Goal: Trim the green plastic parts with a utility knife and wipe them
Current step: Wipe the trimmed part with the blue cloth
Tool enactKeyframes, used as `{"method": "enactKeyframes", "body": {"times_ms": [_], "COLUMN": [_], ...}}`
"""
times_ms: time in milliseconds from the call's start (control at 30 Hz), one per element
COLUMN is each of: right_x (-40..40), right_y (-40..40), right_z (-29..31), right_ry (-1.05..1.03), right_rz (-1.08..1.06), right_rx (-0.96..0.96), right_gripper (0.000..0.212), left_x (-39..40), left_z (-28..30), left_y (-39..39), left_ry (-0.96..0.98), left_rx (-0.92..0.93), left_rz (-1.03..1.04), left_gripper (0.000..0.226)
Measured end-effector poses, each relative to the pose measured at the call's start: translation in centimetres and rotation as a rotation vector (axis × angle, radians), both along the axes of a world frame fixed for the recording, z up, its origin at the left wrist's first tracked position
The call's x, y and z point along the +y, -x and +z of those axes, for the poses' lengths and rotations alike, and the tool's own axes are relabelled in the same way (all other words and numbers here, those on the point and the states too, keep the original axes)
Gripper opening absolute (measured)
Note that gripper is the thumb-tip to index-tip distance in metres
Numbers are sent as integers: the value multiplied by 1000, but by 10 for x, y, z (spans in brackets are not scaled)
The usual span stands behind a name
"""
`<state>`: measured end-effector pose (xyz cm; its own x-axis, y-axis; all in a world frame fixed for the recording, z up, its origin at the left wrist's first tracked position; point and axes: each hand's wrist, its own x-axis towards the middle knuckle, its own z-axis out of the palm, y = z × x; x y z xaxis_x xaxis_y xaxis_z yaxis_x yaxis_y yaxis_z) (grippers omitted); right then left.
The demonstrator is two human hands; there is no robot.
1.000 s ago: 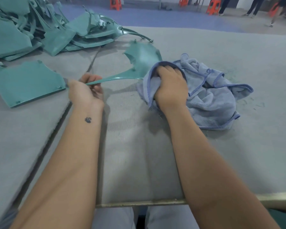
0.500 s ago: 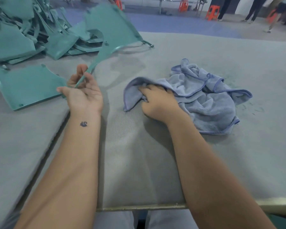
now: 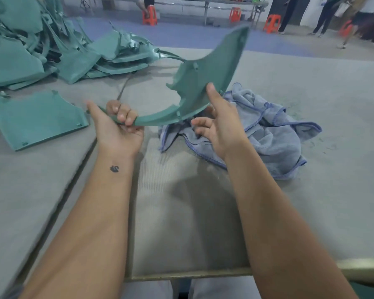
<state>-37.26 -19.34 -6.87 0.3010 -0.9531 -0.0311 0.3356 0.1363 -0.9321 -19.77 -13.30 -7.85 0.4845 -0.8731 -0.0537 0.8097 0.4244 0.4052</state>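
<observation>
Since a moment ago your right hand (image 3: 219, 124) has left the blue cloth (image 3: 274, 134) and risen, thumb pressed on the green part (image 3: 205, 83), other fingers loosely spread. Your left hand (image 3: 117, 124) grips the part's narrow end, held above the table. Grey felt table (image 3: 181, 212) — seam left of centre. One flat green panel (image 3: 37, 119) left; pile of green parts (image 3: 52, 46) far left. Beyond — blue floor, orange stools (image 3: 149, 16), people standing.
</observation>
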Motion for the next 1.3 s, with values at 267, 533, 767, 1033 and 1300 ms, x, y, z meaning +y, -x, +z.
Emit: {"method": "enactKeyframes", "body": {"times_ms": [267,533,767,1033,1300], "right_x": [-1,-9,-9,20,32], "right_y": [22,30,23,-7,-10], "right_z": [1,-5,-5,-2,-7], "right_ry": [-239,-62,-20,-144,-71], "right_rz": [183,200,291,157,-226], "right_rx": [-602,-371,-176,-587,-290], "right_gripper": [44,26,41,40,21], "left_x": [2,-11,-7,-18,-9], "left_z": [-1,-5,1,-5,-5], "left_y": [-6,8,23,27,33], "left_ry": [-83,-513,-394,-312,-299], "left_rx": [-122,-659,-515,-428,-323], "left_rz": [14,-90,-259,-48,25], "left_gripper": [25,19,20,31,26]}}
